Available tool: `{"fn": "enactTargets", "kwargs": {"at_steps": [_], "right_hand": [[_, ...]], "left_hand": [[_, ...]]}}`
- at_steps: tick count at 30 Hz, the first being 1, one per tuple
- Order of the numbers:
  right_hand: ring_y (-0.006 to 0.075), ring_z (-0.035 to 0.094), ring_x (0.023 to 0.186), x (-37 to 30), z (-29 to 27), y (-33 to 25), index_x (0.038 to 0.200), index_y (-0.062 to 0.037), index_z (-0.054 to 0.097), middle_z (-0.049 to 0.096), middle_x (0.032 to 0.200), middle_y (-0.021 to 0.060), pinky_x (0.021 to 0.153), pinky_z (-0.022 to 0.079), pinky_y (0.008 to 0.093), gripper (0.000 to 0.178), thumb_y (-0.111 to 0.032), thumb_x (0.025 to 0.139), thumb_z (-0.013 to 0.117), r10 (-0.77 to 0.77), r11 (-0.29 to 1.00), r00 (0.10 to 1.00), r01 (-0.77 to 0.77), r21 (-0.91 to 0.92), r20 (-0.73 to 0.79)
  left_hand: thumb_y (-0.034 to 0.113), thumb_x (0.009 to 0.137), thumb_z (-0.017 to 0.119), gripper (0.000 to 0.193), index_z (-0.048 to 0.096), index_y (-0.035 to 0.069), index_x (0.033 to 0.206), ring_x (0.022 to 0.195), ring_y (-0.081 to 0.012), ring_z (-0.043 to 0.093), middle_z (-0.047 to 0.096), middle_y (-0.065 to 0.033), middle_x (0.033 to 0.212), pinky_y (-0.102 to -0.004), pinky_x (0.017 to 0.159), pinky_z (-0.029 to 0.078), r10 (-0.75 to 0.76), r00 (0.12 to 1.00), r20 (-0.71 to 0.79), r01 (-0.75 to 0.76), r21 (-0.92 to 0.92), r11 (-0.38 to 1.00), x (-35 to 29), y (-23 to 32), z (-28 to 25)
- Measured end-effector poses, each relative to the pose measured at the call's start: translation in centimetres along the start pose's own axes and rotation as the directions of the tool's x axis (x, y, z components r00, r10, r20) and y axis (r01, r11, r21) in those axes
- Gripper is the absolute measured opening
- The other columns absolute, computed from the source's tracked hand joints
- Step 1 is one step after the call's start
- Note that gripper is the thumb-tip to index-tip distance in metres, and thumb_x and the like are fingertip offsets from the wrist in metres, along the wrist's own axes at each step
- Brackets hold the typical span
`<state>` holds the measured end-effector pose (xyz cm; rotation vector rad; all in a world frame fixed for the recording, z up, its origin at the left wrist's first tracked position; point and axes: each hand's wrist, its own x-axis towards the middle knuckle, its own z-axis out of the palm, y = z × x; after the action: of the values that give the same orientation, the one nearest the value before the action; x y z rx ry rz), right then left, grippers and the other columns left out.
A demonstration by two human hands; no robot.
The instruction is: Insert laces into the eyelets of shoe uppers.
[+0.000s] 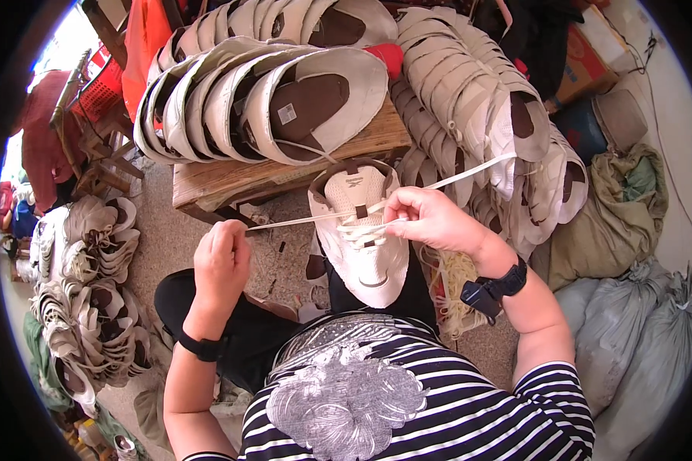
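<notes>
A cream shoe upper [365, 246] with a brown tongue lies on my lap, toe toward me. A flat white lace [300, 220] runs through its eyelets. My left hand [221, 257] is closed on the lace's left end and holds it taut out to the side. My right hand [427, 219] pinches the lace at the eyelets, and the other lace end [473, 170] trails up to the right. Both wrists wear black bands.
A low wooden table [231, 183] in front carries rows of unlaced uppers [269, 100]. More uppers are stacked at the right [477, 100] and on the floor at the left [92, 284]. A bundle of laces [457, 288] lies by my right knee. Grey-green sacks [630, 323] stand at right.
</notes>
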<state>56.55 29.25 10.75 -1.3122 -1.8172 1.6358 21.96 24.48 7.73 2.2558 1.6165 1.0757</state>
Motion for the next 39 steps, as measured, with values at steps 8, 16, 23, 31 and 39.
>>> {"fn": "enactTargets", "kwargs": {"at_steps": [8,16,23,31,39], "right_hand": [[0.0231,0.062,0.078,0.8,1.5,-1.3,0.096,-0.0036,0.061,0.053,0.098,0.0092,0.068,0.051,0.0348,0.016,-0.007,0.082,0.068,-0.558,0.646,0.811,0.293,-0.705,-0.174],[0.0336,0.064,0.076,1.8,2.0,-1.6,0.088,-0.0045,0.053,0.051,0.097,0.0147,0.065,0.054,0.043,0.013,-0.011,0.083,0.063,-0.472,0.411,0.881,0.19,-0.892,-0.03],[0.0342,0.061,0.072,2.2,1.5,-1.5,0.089,-0.004,0.054,0.052,0.096,0.0147,0.064,0.051,0.0449,0.014,-0.01,0.082,0.064,-0.463,0.563,0.886,0.272,-0.78,-0.025],[0.0188,0.055,0.068,1.8,0.2,-0.9,0.083,-0.007,0.052,0.052,0.089,0.0083,0.059,0.045,0.0307,0.012,-0.013,0.076,0.06,-0.739,-0.081,0.616,0.323,-0.943,0.275],[0.0262,0.059,0.064,-0.4,2.0,1.4,0.084,-0.0083,0.049,0.055,0.08,0.0094,0.056,0.047,0.0337,0.018,-0.011,0.079,0.066,-0.641,0.483,0.744,0.202,-0.852,-0.187]], "left_hand": [[-0.004,0.086,0.056,0.019,0.063,0.003,0.103,0.069,-0.0247,0.06,0.063,-0.0129,0.085,-0.032,0.065,0.049,-0.068,0.982,-0.176,0.09,0.121,0.989,-0.8,-3.7,-0.9],[-0.001,0.089,0.062,0.012,0.066,0.001,0.1,0.068,-0.0229,0.058,0.059,-0.0114,0.081,-0.0307,0.064,0.048,-0.16,0.986,-0.041,0.162,0.05,0.986,0.2,-2.6,-1.0],[0.002,0.091,0.064,0.007,0.066,0.0,0.097,0.064,-0.0163,0.053,0.055,-0.008,0.075,-0.0278,0.06,0.044,-0.132,0.989,-0.065,0.133,0.003,0.991,-0.5,-3.2,-0.8],[0.005,0.094,0.061,0.007,0.066,0.001,0.097,0.061,-0.0092,0.05,0.055,-0.0031,0.069,-0.0256,0.057,0.043,-0.406,0.914,0.018,0.405,-0.127,0.906,-1.2,-5.7,-1.0],[0.012,0.098,0.059,0.013,0.065,0.002,0.096,0.06,-0.0028,0.046,0.052,0.005,0.069,-0.021,0.052,0.039,-0.592,0.744,0.31,0.666,-0.421,0.616,-2.1,-6.9,-0.4]]}}
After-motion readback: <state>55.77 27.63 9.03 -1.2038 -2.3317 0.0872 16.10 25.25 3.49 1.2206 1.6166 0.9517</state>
